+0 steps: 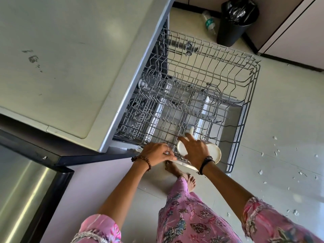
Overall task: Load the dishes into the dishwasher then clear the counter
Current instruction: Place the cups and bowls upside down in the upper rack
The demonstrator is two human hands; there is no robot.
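Dishwasher (140, 71): under the counter (70, 58), door open, wire rack (201, 81) pulled out over the floor. Rack mostly bare wire. Cream plate (213, 153): at the rack's near edge, tilted, partly hidden by the right hand (194, 149). White cup (182, 148): just left of the plate, under the same hand's spread fingers; whether the hand grips plate or cup, cannot tell. Left hand (156, 153): at the rack's near left corner, fingers curled onto the front wire, beaded bracelet on the wrist. Black bin (235, 23): far right on the floor, dark liner inside. Plastic bottle (208, 21): lying just left of the bin. White scraps (275, 151): scattered on the floor, right. Bare feet (182, 174): below the rack's near edge.
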